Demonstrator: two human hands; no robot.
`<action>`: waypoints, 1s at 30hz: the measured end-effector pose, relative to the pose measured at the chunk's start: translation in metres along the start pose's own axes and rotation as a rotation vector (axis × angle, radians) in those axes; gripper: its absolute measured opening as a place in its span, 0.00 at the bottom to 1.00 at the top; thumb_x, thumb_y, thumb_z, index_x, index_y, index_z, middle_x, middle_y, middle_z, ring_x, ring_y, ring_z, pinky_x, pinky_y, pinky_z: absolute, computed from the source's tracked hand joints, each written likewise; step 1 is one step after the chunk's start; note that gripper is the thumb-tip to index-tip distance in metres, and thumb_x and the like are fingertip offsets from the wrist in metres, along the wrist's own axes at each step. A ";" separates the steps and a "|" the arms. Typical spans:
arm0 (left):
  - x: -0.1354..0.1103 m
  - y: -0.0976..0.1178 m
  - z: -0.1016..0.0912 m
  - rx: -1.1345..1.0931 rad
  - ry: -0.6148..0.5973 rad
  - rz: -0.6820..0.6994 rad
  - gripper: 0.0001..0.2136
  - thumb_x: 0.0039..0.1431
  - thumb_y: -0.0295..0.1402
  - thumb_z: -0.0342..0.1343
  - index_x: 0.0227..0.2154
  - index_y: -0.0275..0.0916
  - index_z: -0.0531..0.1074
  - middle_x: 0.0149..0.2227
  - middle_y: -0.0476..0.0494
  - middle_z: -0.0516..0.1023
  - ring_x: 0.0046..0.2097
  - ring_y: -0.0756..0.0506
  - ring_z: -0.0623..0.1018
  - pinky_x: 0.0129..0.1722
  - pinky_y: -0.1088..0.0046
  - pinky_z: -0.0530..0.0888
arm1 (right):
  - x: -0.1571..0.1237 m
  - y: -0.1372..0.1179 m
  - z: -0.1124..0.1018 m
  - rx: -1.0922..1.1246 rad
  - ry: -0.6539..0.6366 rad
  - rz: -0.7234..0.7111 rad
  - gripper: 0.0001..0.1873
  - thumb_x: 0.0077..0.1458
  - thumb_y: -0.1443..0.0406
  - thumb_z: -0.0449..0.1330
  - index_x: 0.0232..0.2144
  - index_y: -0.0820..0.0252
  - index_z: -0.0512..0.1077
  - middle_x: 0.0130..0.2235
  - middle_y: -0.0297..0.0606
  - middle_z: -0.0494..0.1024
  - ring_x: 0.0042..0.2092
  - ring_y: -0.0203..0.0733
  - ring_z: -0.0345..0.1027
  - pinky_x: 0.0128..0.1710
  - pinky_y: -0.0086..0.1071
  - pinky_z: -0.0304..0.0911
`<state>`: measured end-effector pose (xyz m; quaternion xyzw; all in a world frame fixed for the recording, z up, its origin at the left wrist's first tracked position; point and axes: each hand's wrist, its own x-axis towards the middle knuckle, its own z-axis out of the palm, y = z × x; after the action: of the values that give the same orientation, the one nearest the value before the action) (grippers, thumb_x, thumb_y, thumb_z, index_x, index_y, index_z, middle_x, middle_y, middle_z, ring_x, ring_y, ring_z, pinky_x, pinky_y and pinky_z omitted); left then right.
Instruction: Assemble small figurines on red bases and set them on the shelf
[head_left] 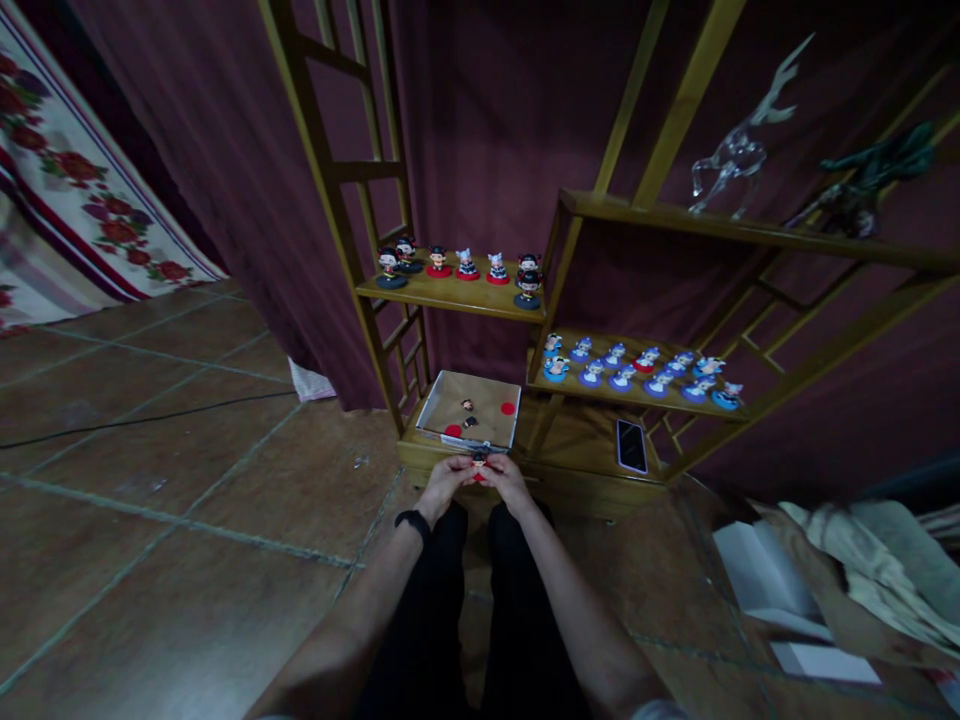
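Between my two hands, just in front of a shallow box, is a small black-haired figurine (479, 460) with a red base. My left hand (447, 480) pinches it from the left side, and a dark band circles that wrist. From the right, the fingers of my right hand (508, 480) close on the same figurine. The box (432, 408) has pale walls and a brown inside. Lying in it are a figurine (468, 405), a second dark figurine (470, 422), a red disc (508, 408) and another red disc (453, 431).
Several figurines stand on the upper wooden shelf (450, 293), and several blue-based ones on the lower right shelf (637, 393). A phone (631, 446) lies on the bottom board. A clear deer statue (739, 150) stands higher up. White boxes (772, 575) sit on the floor at right.
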<state>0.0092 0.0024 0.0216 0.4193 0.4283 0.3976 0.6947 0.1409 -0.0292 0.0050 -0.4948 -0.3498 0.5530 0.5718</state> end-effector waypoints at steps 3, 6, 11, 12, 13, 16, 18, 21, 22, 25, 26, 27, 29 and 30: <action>0.000 0.000 0.000 -0.008 -0.001 0.012 0.16 0.29 0.34 0.67 0.25 0.32 0.74 0.24 0.44 0.76 0.25 0.51 0.74 0.27 0.77 0.69 | 0.000 -0.002 -0.001 0.016 -0.028 0.016 0.18 0.32 0.58 0.66 0.27 0.59 0.68 0.31 0.34 0.75 0.32 0.38 0.70 0.34 0.36 0.67; 0.000 0.001 0.000 -0.005 0.015 0.002 0.16 0.28 0.34 0.68 0.24 0.32 0.74 0.23 0.45 0.76 0.25 0.51 0.73 0.27 0.77 0.69 | 0.000 -0.003 -0.003 0.032 -0.047 0.022 0.18 0.32 0.57 0.66 0.26 0.59 0.68 0.30 0.34 0.75 0.32 0.39 0.70 0.35 0.37 0.66; 0.001 0.001 -0.001 0.016 0.017 0.007 0.16 0.29 0.33 0.68 0.25 0.32 0.74 0.24 0.45 0.76 0.25 0.51 0.73 0.28 0.77 0.70 | 0.003 -0.002 -0.005 0.046 -0.062 0.039 0.19 0.30 0.58 0.67 0.26 0.60 0.68 0.31 0.35 0.75 0.33 0.40 0.71 0.35 0.38 0.67; 0.002 0.000 -0.001 0.020 0.011 0.013 0.16 0.29 0.33 0.67 0.25 0.32 0.74 0.24 0.45 0.77 0.25 0.51 0.73 0.28 0.77 0.70 | 0.003 -0.002 -0.005 0.050 -0.062 0.042 0.19 0.30 0.58 0.67 0.27 0.60 0.68 0.31 0.35 0.75 0.33 0.40 0.71 0.35 0.38 0.67; 0.003 -0.002 -0.002 0.023 0.004 0.017 0.16 0.30 0.33 0.67 0.26 0.32 0.74 0.24 0.45 0.77 0.25 0.51 0.73 0.28 0.77 0.70 | 0.003 -0.002 -0.005 0.055 -0.061 0.045 0.19 0.30 0.58 0.67 0.27 0.60 0.68 0.32 0.35 0.75 0.33 0.40 0.71 0.35 0.39 0.67; 0.006 -0.005 -0.004 0.021 -0.011 0.015 0.15 0.33 0.33 0.66 0.27 0.32 0.74 0.25 0.46 0.77 0.26 0.51 0.74 0.29 0.76 0.70 | 0.002 -0.002 -0.004 0.073 -0.050 0.045 0.18 0.32 0.59 0.67 0.28 0.60 0.68 0.32 0.35 0.75 0.33 0.40 0.71 0.36 0.39 0.66; 0.007 -0.007 -0.004 0.016 -0.018 0.008 0.15 0.35 0.33 0.65 0.28 0.32 0.74 0.26 0.46 0.77 0.27 0.50 0.74 0.30 0.76 0.70 | 0.002 -0.002 -0.004 0.081 -0.042 0.045 0.18 0.33 0.59 0.66 0.29 0.61 0.69 0.33 0.35 0.75 0.34 0.41 0.71 0.37 0.40 0.66; 0.008 -0.007 -0.004 -0.014 -0.001 -0.002 0.15 0.35 0.32 0.66 0.30 0.32 0.74 0.27 0.44 0.77 0.28 0.51 0.74 0.31 0.76 0.70 | 0.002 -0.002 -0.004 0.108 -0.036 0.053 0.19 0.33 0.59 0.66 0.30 0.60 0.69 0.34 0.36 0.75 0.36 0.42 0.71 0.39 0.41 0.66; 0.007 -0.006 -0.004 -0.026 0.006 -0.009 0.16 0.34 0.32 0.66 0.30 0.33 0.74 0.28 0.44 0.77 0.29 0.50 0.75 0.32 0.76 0.71 | 0.003 -0.001 -0.004 0.123 -0.037 0.056 0.19 0.33 0.60 0.66 0.31 0.59 0.69 0.35 0.36 0.75 0.37 0.42 0.71 0.39 0.41 0.65; 0.007 -0.005 -0.004 -0.055 0.006 -0.028 0.17 0.33 0.31 0.66 0.31 0.32 0.73 0.30 0.42 0.78 0.31 0.50 0.75 0.33 0.75 0.71 | 0.003 0.000 -0.006 0.159 -0.041 0.063 0.20 0.33 0.60 0.66 0.32 0.58 0.69 0.36 0.36 0.75 0.38 0.41 0.70 0.41 0.41 0.65; 0.007 -0.005 -0.005 -0.068 0.004 -0.031 0.18 0.34 0.31 0.66 0.32 0.32 0.73 0.30 0.41 0.77 0.31 0.50 0.75 0.34 0.75 0.71 | 0.004 0.000 -0.007 0.160 -0.042 0.065 0.20 0.32 0.61 0.66 0.32 0.58 0.70 0.36 0.36 0.75 0.38 0.41 0.70 0.41 0.41 0.65; 0.008 -0.006 -0.005 -0.083 0.005 -0.033 0.18 0.34 0.30 0.66 0.32 0.32 0.73 0.31 0.41 0.77 0.31 0.50 0.75 0.34 0.75 0.71 | 0.004 0.000 -0.007 0.156 -0.040 0.066 0.20 0.32 0.61 0.66 0.32 0.58 0.70 0.37 0.37 0.75 0.38 0.42 0.70 0.40 0.41 0.65; 0.009 -0.008 -0.006 -0.105 0.009 -0.035 0.18 0.34 0.30 0.66 0.32 0.32 0.73 0.30 0.42 0.77 0.31 0.50 0.75 0.33 0.75 0.71 | 0.004 0.000 -0.007 0.143 -0.034 0.065 0.19 0.32 0.61 0.66 0.32 0.58 0.70 0.36 0.37 0.75 0.38 0.42 0.70 0.40 0.41 0.65; 0.010 -0.009 -0.007 -0.108 0.010 -0.037 0.17 0.34 0.30 0.66 0.32 0.32 0.73 0.30 0.42 0.77 0.31 0.50 0.75 0.33 0.76 0.71 | 0.004 0.000 -0.006 0.133 -0.027 0.062 0.19 0.32 0.61 0.66 0.32 0.58 0.70 0.36 0.36 0.75 0.38 0.42 0.70 0.39 0.41 0.65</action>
<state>0.0077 0.0105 0.0086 0.3714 0.4175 0.4094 0.7212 0.1473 -0.0268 0.0028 -0.4587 -0.3043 0.5993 0.5812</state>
